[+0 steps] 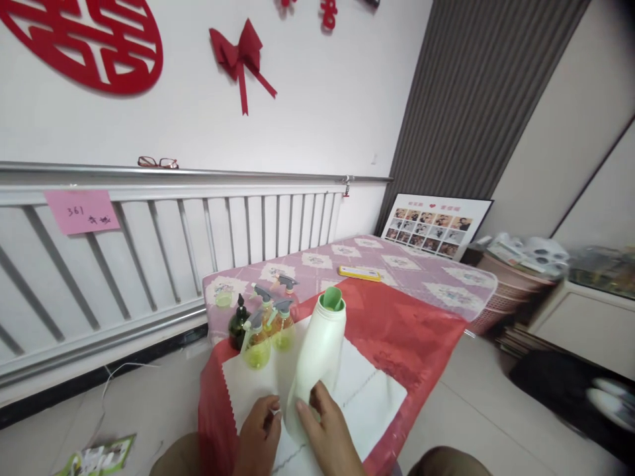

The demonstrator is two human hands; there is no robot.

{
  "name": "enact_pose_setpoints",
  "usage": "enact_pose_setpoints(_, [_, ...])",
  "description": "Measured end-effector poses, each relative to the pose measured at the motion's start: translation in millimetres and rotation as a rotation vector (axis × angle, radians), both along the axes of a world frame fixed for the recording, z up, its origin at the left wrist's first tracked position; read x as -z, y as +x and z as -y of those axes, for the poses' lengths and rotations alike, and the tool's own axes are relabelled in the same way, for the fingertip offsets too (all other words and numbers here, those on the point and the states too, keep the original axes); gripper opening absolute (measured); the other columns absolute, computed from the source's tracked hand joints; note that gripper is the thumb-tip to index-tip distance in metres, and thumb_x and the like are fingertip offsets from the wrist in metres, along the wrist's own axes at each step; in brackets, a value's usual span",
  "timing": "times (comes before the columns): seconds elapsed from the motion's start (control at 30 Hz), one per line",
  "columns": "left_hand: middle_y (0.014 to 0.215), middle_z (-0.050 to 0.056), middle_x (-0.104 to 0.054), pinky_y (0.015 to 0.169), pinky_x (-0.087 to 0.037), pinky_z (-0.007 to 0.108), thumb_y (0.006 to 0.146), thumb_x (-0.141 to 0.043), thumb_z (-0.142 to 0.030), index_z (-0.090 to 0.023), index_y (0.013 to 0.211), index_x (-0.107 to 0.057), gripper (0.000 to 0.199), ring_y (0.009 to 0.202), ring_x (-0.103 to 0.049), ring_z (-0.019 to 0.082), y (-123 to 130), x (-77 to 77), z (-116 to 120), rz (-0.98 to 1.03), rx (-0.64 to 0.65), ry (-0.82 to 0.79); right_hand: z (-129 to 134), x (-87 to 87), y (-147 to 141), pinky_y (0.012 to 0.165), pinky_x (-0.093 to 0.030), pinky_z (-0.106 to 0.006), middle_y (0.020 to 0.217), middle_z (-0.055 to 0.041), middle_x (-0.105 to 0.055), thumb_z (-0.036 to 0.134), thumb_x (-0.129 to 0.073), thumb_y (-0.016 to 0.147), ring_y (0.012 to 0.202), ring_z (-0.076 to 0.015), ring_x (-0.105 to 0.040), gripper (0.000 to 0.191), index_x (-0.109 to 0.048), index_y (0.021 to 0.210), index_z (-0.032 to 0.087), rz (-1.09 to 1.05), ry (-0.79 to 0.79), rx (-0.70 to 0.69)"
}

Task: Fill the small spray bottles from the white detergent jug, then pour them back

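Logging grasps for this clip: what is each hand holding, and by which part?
The right hand grips the white bottle at its lower body. The left hand touches its base edge; a firm hold cannot be told.

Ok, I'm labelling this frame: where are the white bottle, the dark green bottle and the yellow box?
white bottle (317, 357), head view, middle of body
dark green bottle (238, 328), head view, lower body
yellow box (360, 273), head view, top face

Red-framed glasses (157, 162) rest on the rail, above a pink note (82, 211) and a yellow box (360, 272).
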State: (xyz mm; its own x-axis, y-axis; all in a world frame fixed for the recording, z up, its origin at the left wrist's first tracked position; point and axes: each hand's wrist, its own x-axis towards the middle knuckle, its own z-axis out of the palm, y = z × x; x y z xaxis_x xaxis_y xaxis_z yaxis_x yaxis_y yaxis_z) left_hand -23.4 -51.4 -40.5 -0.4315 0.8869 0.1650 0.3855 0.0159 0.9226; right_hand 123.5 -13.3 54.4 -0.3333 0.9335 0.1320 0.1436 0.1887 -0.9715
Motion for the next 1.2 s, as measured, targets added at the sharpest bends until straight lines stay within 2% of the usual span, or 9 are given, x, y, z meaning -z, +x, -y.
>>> enact_pose_setpoints(0.1, [0.096, 0.006, -0.073, 0.083, -0.055, 0.031, 0.083, -0.051, -0.03, -0.02, 0.102, -0.064, 0.026, 0.086, -0.069, 0.018, -2.1, 4.9, -1.0, -0.025, 0.031, 0.008, -1.9, -1.1, -8.6, 0.099, -0.047, -0.035, 0.117, -0.0104, -0.07, 0.035, -0.057, 0.086, 0.113, -0.0261, -0.063, 0.03, -0.062, 0.111, 0.019, -0.022, -0.007, -0.058])
enact_pose_setpoints(0.23, [0.095, 0.006, -0.072, 0.082, -0.055, 0.029, 0.084, -0.05, -0.032, -0.019, 0.102, -0.064, 0.025, 0.084, -0.069, 0.018, -2.0, 8.3, -2.2, -0.043, 0.051, 0.022, -6.0, 1.1, -14.0, 0.092, -0.05, -0.035, 0.097, -0.0076, -0.071, 0.035, -0.052, 0.089, 0.097, -0.024, -0.067, 0.025, -0.063, 0.103, 0.019, -0.05, 0.01, -0.044])
enact_pose_setpoints(0.37, [0.094, 0.006, -0.073, 0.082, -0.056, 0.029, 0.085, -0.051, -0.035, -0.019, 0.102, -0.064, 0.027, 0.085, -0.07, 0.018, -2.2, 10.7, -4.5, -0.052, 0.05, 0.031, -9.0, -0.2, -15.7, 0.083, -0.052, -0.035, 0.085, -0.0055, -0.071, 0.037, -0.053, 0.085, 0.085, -0.0243, -0.067, 0.028, -0.064, 0.103, 0.018, -0.053, 0.012, 0.027])
enact_pose_setpoints(0.5, [0.094, 0.006, -0.074, 0.082, -0.057, 0.03, 0.083, -0.053, -0.039, -0.02, 0.101, -0.065, 0.029, 0.085, -0.07, 0.018, -4.4, 14.0, -5.4, -0.081, 0.021, 0.031, -11.2, -8.3, -13.2, 0.065, -0.053, -0.035, 0.065, -0.002, -0.065, 0.043, -0.057, 0.076, 0.066, -0.0246, -0.065, 0.026, -0.064, 0.085, 0.02, -0.052, -0.105, 0.158])
enact_pose_setpoints(0.67, [0.092, 0.005, -0.073, 0.079, -0.056, 0.03, 0.084, -0.053, -0.037, -0.02, 0.101, -0.064, 0.026, 0.082, -0.07, 0.018, -2.3, 16.1, -3.8, -0.114, 0.031, 0.017, -14.0, -14.5, 1.3, 0.052, -0.048, -0.033, 0.045, 0.002, -0.051, 0.051, -0.057, 0.071, 0.048, -0.0217, -0.056, 0.028, -0.054, 0.059, 0.026, -0.025, -0.196, 0.262])
enact_pose_setpoints(0.83, [0.087, 0.005, -0.071, 0.076, -0.054, 0.031, 0.086, -0.048, -0.037, -0.021, 0.097, -0.064, 0.024, 0.078, -0.068, 0.018, 4.0, 18.4, -5.1, -0.144, -0.021, 0.061, -20.7, -18.9, 20.6, 0.047, -0.046, -0.032, 0.039, 0.0016, -0.048, 0.052, -0.054, 0.072, 0.041, -0.0195, -0.052, 0.034, -0.046, 0.05, 0.029, 0.042, -0.173, 0.243])
enact_pose_setpoints(1.07, [0.085, 0.005, -0.07, 0.078, -0.054, 0.029, 0.088, -0.047, -0.04, -0.021, 0.093, -0.064, 0.026, 0.08, -0.067, 0.018, 7.6, 15.8, -5.7, -0.14, -0.037, 0.077, -64.3, -44.6, 50.4, 0.049, -0.044, -0.03, 0.042, -0.0008, -0.054, 0.049, -0.055, 0.069, 0.043, -0.0176, -0.052, 0.035, -0.046, 0.044, 0.027, 0.154, -0.002, 0.172])
enact_pose_setpoints(1.2, [0.082, 0.005, -0.07, 0.075, -0.054, 0.028, 0.088, -0.046, -0.045, -0.022, 0.09, -0.065, 0.03, 0.077, -0.066, 0.018, 8.4, 13.5, -6.4, -0.167, -0.048, 0.078, -90.9, -47.5, 59.3, 0.051, -0.044, -0.029, 0.039, 0.0006, -0.052, 0.049, -0.054, 0.068, 0.043, -0.0169, -0.05, 0.037, -0.043, 0.041, 0.027, 0.148, 0.007, 0.146])
